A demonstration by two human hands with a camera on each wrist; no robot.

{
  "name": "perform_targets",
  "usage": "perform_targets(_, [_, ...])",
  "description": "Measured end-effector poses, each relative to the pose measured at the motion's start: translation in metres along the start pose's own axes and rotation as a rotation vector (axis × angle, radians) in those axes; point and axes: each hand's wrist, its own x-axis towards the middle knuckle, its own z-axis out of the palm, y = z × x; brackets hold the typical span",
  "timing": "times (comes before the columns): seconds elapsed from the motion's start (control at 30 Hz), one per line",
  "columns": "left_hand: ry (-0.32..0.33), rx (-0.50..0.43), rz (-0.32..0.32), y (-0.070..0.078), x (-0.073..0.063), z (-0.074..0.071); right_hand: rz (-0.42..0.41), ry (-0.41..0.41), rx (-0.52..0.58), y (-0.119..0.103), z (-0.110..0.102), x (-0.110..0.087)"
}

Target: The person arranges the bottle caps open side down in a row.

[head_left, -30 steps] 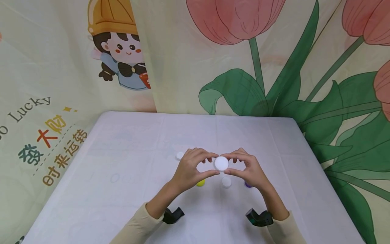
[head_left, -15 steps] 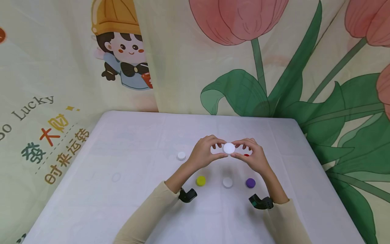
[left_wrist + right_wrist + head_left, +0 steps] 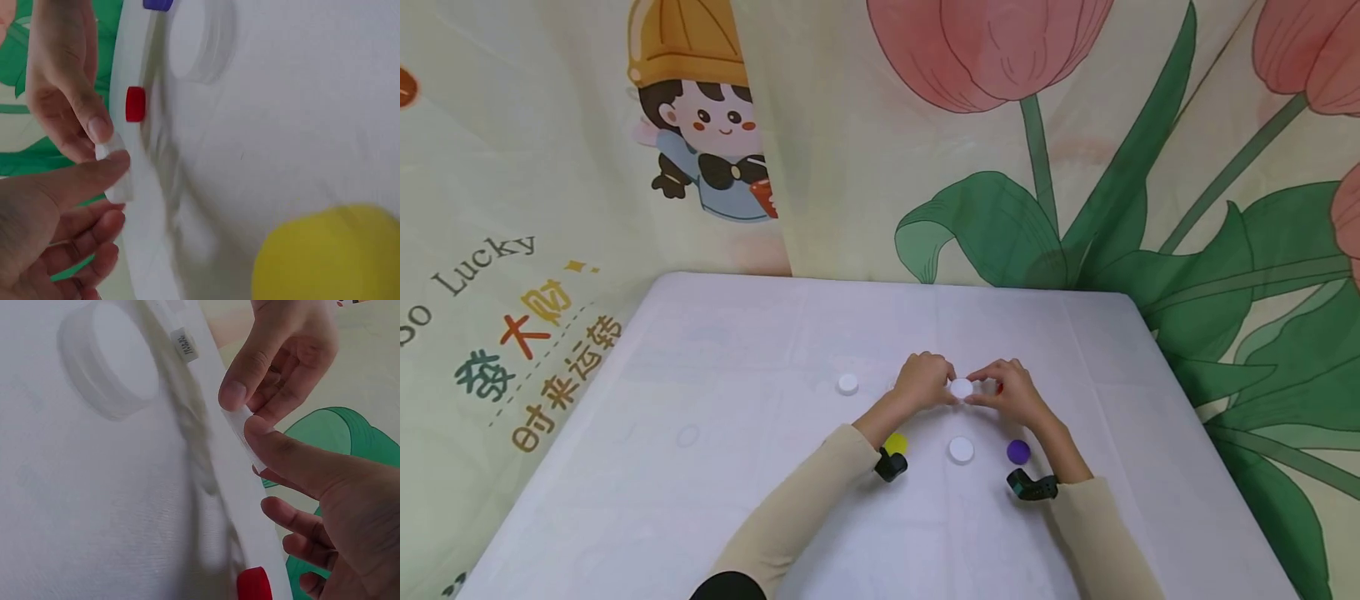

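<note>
A white round cap (image 3: 961, 388) is pinched between my two hands above the middle of the table. My left hand (image 3: 925, 381) grips its left side, thumb on the near face in the left wrist view. From the right, my right hand (image 3: 1011, 392) pinches the opposite side, its thumb close to the left one in the right wrist view. A red cap (image 3: 135, 104) stands just beyond, mostly behind the right hand in the head view. Nearer the body lie a larger white lid (image 3: 961, 450), a purple cap (image 3: 1018, 452) and a yellow cap (image 3: 896, 443), partly covered by the left wrist.
Another white cap (image 3: 847, 384) lies left of the hands. A small white piece with dark print (image 3: 184, 344) shows in the right wrist view. The white table (image 3: 737, 333) ends at a printed cloth backdrop (image 3: 835, 150).
Both hands carried the white cap away from the body and rightward, then lowered it closer to the table. The yellow, purple and larger white pieces came into fuller view, then the left wrist covered part of yellow.
</note>
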Motion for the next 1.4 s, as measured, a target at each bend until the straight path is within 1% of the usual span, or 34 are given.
perform_targets(0.1, [-0.002,0.097,-0.015,0.002,0.001,0.006,-0.024,-0.005,-0.058,0.003,0.007,0.001])
perform_targets(0.23, [-0.024,0.155,-0.051,0.004,0.001,0.009,-0.047,-0.010,-0.106,0.005,0.013,0.001])
perform_targets(0.37, [-0.059,0.167,-0.077,0.006,0.001,0.010,-0.020,-0.027,-0.121,0.003,0.016,0.001])
perform_targets(0.53, [-0.068,0.181,-0.075,0.006,0.003,0.013,0.036,-0.036,-0.133,-0.002,0.017,-0.001])
perform_targets(0.67, [-0.088,0.212,-0.087,0.008,0.004,0.011,0.023,-0.028,-0.171,-0.005,0.011,-0.003])
perform_targets(0.77, [-0.097,0.219,-0.089,0.014,0.008,0.007,0.021,-0.013,-0.194,-0.005,0.002,-0.004])
perform_targets(0.93, [-0.072,0.178,-0.056,0.030,0.025,0.004,0.099,-0.003,-0.200,0.001,-0.018,-0.006])
perform_targets(1.0, [-0.075,0.158,-0.047,0.036,0.031,0.006,0.144,-0.014,-0.204,0.005,-0.025,-0.008])
perform_targets(1.13, [-0.106,0.138,-0.037,0.045,0.041,0.015,0.229,-0.044,-0.221,0.014,-0.034,-0.013])
perform_targets(1.27, [-0.136,0.160,-0.033,0.052,0.043,0.025,0.271,-0.072,-0.229,0.021,-0.035,-0.016])
perform_targets(1.33, [-0.140,0.166,-0.028,0.053,0.042,0.030,0.268,-0.072,-0.226,0.024,-0.033,-0.018])
perform_targets(1.4, [-0.131,0.166,-0.015,0.053,0.041,0.033,0.258,-0.061,-0.218,0.025,-0.031,-0.019])
